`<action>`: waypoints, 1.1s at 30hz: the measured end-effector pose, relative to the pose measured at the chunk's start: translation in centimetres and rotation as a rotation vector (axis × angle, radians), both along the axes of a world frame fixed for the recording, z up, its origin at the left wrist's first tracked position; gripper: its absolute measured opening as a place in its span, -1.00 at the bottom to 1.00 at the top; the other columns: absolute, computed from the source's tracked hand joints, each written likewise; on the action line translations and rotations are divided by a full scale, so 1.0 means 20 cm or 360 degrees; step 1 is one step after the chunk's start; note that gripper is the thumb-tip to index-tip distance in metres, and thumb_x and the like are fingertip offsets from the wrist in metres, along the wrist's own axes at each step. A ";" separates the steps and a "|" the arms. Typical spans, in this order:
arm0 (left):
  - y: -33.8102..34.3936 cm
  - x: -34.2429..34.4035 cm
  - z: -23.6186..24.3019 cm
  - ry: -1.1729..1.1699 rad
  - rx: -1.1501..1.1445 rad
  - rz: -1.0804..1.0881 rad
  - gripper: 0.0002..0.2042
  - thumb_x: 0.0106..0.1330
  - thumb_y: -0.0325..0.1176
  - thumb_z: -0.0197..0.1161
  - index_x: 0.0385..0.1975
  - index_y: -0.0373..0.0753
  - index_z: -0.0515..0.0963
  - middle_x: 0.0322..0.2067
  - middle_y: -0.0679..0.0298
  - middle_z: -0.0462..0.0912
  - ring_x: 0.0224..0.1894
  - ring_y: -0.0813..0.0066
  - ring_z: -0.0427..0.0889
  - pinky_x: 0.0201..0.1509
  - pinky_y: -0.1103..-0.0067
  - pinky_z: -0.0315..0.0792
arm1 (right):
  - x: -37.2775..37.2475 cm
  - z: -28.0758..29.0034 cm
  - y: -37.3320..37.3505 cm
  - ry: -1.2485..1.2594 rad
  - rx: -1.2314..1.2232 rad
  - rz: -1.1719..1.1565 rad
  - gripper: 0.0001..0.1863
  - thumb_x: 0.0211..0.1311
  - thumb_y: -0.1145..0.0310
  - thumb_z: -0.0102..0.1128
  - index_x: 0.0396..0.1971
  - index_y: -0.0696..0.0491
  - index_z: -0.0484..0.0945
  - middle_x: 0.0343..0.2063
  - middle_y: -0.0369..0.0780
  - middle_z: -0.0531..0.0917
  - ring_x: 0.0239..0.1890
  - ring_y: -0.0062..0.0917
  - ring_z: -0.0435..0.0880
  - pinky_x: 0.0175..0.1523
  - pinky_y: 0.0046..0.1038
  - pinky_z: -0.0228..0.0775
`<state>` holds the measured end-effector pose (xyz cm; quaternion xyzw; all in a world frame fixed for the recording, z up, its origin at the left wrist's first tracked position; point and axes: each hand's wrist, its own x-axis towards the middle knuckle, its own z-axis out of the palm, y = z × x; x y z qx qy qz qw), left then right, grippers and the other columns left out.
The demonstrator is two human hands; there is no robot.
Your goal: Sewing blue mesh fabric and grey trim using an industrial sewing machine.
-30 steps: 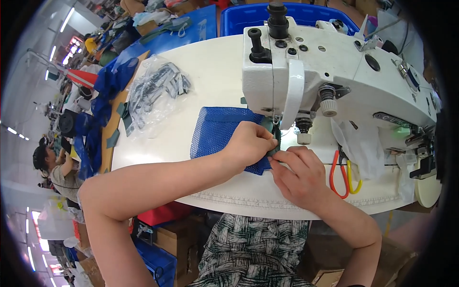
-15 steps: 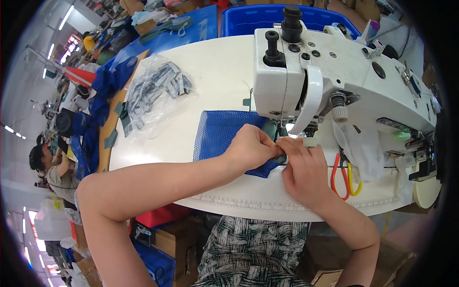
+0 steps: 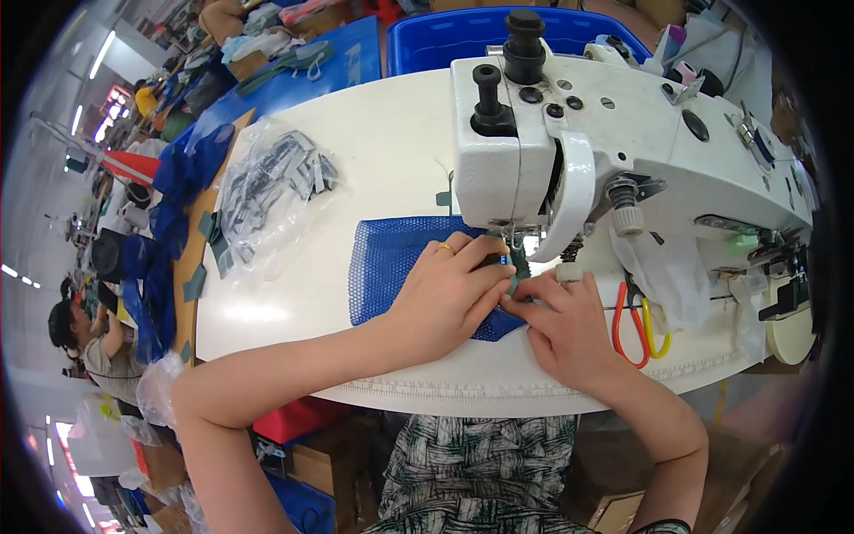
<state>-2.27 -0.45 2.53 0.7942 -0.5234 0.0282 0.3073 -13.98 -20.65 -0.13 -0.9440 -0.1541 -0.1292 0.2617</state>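
In the head view, on a white, curved-edge tabletop (image 3: 391,133), a rectangular piece of blue open-mesh fabric (image 3: 382,258), lying mostly flat to the left of the needle area of a bulky white metal sewing machine (image 3: 623,133). At its right-hand side, a narrow dark green fabric strip (image 3: 519,260), close by the needle and partly covered by fingers.

Over the mesh, the bare left hand (image 3: 449,289), with a thin gold-coloured ring (image 3: 446,248) on one finger; palm down, fingers bent, fingertips at the green strip. Between thumb and forefinger, a small dark gap with a bit of blue in it; cannot tell if clamped on anything. Just beside, nearly meeting it, the bare right hand (image 3: 567,327), thumb and forefinger pinched together on the lower end of the strip, other fingers curled under the machine head.

To the right of the right hand, a pair of scissors with one red and one yellow looped handle (image 3: 644,327), and behind them a crumpled, whitish translucent sheet (image 3: 658,271). Well to the left, a clear plastic bag (image 3: 276,182) with many short grey-green strips inside. Along the near table edge, a pale printed ruler scale (image 3: 427,390). Beyond the table, a deep blue plastic bin (image 3: 390,55).
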 end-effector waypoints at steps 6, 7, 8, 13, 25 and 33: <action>0.03 0.00 -0.10 -0.0016 -0.0035 -0.0002 -0.79 0.41 -0.35 0.32 -0.06 -0.25 0.72 0.08 0.11 0.57 0.08 0.15 0.54 0.08 0.35 0.38 | -0.01 0.01 0.00 -0.0108 -0.0030 0.0038 -0.63 0.04 0.53 0.27 -0.11 -0.02 0.78 -0.08 -0.38 0.66 -0.07 -0.29 0.48 0.04 -0.23 0.26; 0.03 0.00 -0.10 -0.0014 -0.0036 -0.0011 -0.79 0.41 -0.35 0.32 -0.06 -0.25 0.72 0.08 0.11 0.57 0.08 0.15 0.54 0.08 0.35 0.38 | -0.01 0.01 0.00 -0.0096 -0.0028 0.0038 -0.63 0.04 0.53 0.27 -0.11 -0.02 0.78 -0.09 -0.38 0.66 -0.08 -0.29 0.48 0.05 -0.23 0.26; 0.03 0.00 -0.11 0.0014 -0.0056 -0.0023 -0.79 0.40 -0.35 0.33 -0.05 -0.26 0.72 0.08 0.10 0.57 0.09 0.12 0.54 0.09 0.34 0.39 | -0.01 0.01 0.00 -0.0085 -0.0026 0.0039 -0.64 0.03 0.53 0.27 -0.12 -0.01 0.78 -0.09 -0.38 0.66 -0.09 -0.29 0.48 0.05 -0.23 0.26; 0.03 0.02 -0.11 0.0076 -0.0098 -0.0038 -0.78 0.40 -0.37 0.34 -0.04 -0.28 0.72 0.06 0.07 0.57 0.10 0.08 0.54 0.12 0.32 0.41 | 0.00 0.01 0.00 -0.0083 -0.0030 0.0006 -0.61 0.01 0.54 0.27 -0.10 -0.02 0.78 -0.13 -0.38 0.68 -0.09 -0.27 0.47 0.04 -0.22 0.27; 0.01 0.08 -0.11 0.0040 0.0026 0.0018 -0.76 0.43 -0.31 0.33 -0.02 -0.28 0.73 0.12 0.06 0.55 0.18 0.05 0.50 0.22 0.28 0.38 | 0.01 -0.01 -0.01 -0.0053 -0.0021 -0.0126 -0.45 -0.01 0.54 0.25 0.09 -0.01 0.71 -0.16 -0.27 0.68 0.06 -0.13 0.48 0.17 -0.09 0.30; 0.07 0.22 -0.02 -0.0129 0.0083 -0.0286 -0.78 0.28 -0.29 0.42 -0.13 -0.20 0.72 0.02 0.20 0.59 0.04 0.25 0.54 0.06 0.34 0.35 | 0.01 -0.01 -0.01 -0.0091 -0.0042 -0.0104 -0.46 0.00 0.54 0.24 0.10 0.01 0.70 0.02 -0.24 0.65 0.10 -0.17 0.49 0.18 -0.10 0.30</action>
